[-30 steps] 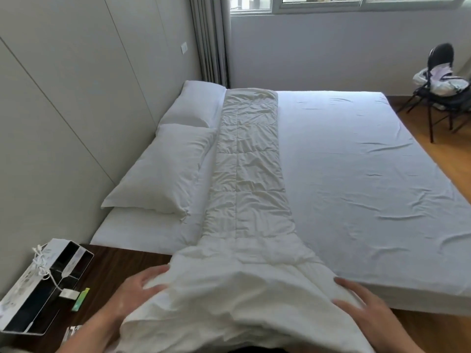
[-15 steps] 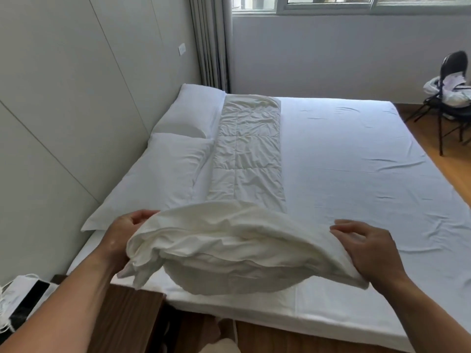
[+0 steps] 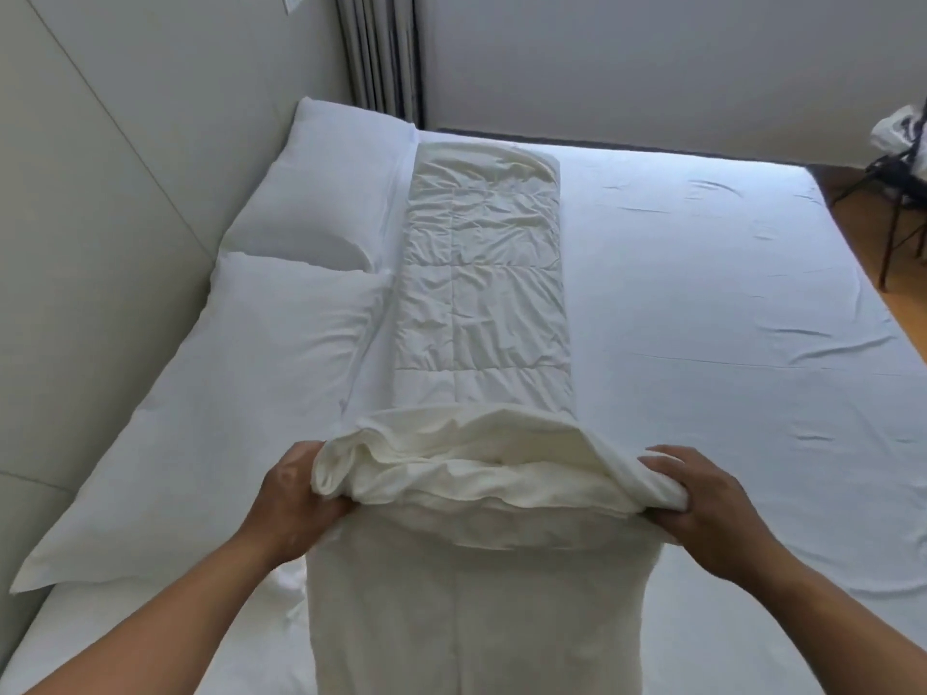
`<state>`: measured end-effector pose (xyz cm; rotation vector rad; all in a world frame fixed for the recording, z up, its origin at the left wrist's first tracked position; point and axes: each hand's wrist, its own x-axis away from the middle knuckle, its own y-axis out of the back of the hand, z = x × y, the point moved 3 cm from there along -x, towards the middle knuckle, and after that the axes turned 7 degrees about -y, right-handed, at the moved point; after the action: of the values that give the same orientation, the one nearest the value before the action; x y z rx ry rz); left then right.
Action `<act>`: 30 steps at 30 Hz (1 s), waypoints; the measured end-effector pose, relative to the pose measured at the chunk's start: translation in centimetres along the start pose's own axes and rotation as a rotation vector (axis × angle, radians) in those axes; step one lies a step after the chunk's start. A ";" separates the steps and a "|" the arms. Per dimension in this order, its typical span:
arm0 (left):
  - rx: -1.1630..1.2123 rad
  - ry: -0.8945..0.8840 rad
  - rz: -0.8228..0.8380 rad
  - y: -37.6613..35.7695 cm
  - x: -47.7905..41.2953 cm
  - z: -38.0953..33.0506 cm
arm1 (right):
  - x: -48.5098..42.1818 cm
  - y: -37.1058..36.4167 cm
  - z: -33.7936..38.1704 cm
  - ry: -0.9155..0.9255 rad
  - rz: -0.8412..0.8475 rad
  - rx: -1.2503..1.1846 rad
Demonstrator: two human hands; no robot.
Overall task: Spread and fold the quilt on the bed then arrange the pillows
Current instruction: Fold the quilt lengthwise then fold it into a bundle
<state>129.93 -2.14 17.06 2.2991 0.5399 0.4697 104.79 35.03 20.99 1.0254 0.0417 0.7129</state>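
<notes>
Head view: white bed [image 3: 702,343] (sheet wrinkled), grey walls [image 3: 627,67].

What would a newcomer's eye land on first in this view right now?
First, the two hands: the left hand and right hand grip opposite ends of a bunched fold of the cream quilt, low in the middle. The quilt runs as a long narrow strip away up the white bed. Left of it, two white pillows lie end to end along the wall.
</notes>
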 end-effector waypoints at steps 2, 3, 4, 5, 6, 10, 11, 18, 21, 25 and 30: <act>-0.044 0.019 -0.064 -0.4 -4.6 0.9 | -4.7 -0.2 -0.5 -0.028 -0.068 -0.014; -0.061 0.032 -0.085 -0.5 -7.0 1.2 | -7.0 -0.2 -0.8 -0.045 -0.086 -0.015; -0.081 0.044 -0.102 -0.5 -9.5 1.3 | -9.4 -0.3 -1.1 -0.062 -0.097 -0.010; -0.100 0.056 -0.117 -0.6 -12.0 1.5 | -11.9 -0.3 -1.3 -0.074 -0.103 -0.002; -0.120 0.064 -0.132 -1.0 -14.6 1.7 | -14.3 -0.5 -1.4 -0.083 -0.108 0.007; -0.080 0.215 -0.177 -5.2 -25.8 4.1 | -25.7 -3.8 -3.8 -0.164 -0.148 -0.023; -0.023 0.255 -0.178 -7.0 -28.4 5.3 | -28.4 -5.4 -4.8 -0.212 -0.158 -0.064; 0.040 0.144 -0.222 -15.7 -33.9 12.8 | -37.2 -14.5 -8.9 -0.394 -0.259 0.032; -0.267 0.080 -0.131 -15.9 -37.1 13.2 | -39.4 -15.2 -10.8 -0.390 -0.263 0.186; -0.354 0.146 0.104 -19.4 -38.9 14.7 | -40.6 -17.8 -12.0 -0.418 -0.134 -0.013; -0.499 -0.045 -0.225 -14.8 -40.7 12.9 | -43.6 -13.6 -9.6 -0.375 -0.261 -0.030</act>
<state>97.97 -20.21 -9.34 1.7463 0.5766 0.3887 74.68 13.61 -7.56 1.0871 -0.1570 0.2768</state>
